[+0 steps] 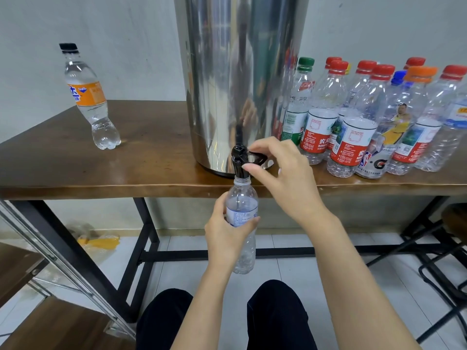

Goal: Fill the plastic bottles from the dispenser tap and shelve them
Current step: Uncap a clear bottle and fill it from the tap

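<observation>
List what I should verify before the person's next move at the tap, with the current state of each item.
1. Cap off the bottle: ok, its neck is open.
2. Bottle mouth under the tap spout: ok, it sits directly beneath, close up.
3. Hold on the bottle: ok, the left hand wraps around its label.
4. Control of the tap lever: ok, the right hand pinches it between finger and thumb.
5. Water level in the bottle: cannot tell through the clear plastic.
6. Water flowing from the spout: cannot tell.
</observation>
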Action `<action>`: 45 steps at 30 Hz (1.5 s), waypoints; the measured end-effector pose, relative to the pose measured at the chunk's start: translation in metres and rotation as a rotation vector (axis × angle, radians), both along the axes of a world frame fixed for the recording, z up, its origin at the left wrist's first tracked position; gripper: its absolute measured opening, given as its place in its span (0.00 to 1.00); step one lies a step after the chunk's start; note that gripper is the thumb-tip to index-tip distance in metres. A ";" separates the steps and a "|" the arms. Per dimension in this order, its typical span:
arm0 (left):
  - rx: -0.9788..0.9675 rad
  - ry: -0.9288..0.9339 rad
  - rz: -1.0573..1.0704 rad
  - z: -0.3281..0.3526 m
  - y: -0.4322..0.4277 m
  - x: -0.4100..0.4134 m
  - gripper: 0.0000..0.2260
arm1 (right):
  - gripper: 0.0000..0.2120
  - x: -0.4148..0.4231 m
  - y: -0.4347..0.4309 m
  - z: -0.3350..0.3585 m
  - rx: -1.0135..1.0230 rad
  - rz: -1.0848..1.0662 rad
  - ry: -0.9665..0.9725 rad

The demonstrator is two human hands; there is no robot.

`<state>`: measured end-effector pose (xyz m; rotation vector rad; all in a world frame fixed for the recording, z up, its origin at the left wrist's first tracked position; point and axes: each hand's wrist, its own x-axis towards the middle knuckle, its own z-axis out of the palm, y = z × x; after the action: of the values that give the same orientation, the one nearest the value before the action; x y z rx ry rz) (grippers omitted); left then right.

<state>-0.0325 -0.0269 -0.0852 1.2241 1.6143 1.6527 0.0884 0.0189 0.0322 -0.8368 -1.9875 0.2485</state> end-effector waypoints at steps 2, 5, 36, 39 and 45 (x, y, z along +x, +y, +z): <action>0.009 0.008 0.001 -0.001 0.001 0.000 0.30 | 0.11 0.008 0.009 0.006 -0.108 0.080 -0.005; 0.029 0.041 0.019 -0.002 0.004 0.000 0.30 | 0.10 0.012 0.017 0.008 -0.183 0.140 -0.008; 0.098 0.246 0.033 -0.007 0.001 0.001 0.39 | 0.06 -0.014 0.026 -0.045 0.230 -0.006 0.415; 0.106 0.247 0.033 -0.007 0.001 0.002 0.38 | 0.06 -0.015 0.024 -0.043 0.210 -0.003 0.421; 0.097 0.233 0.023 -0.005 0.001 0.003 0.38 | 0.06 -0.015 0.024 -0.043 0.196 0.002 0.415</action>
<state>-0.0297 -0.0262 -0.0907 1.4998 1.7059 1.6706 0.0736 0.0424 -0.0108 -0.6019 -1.5941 0.2051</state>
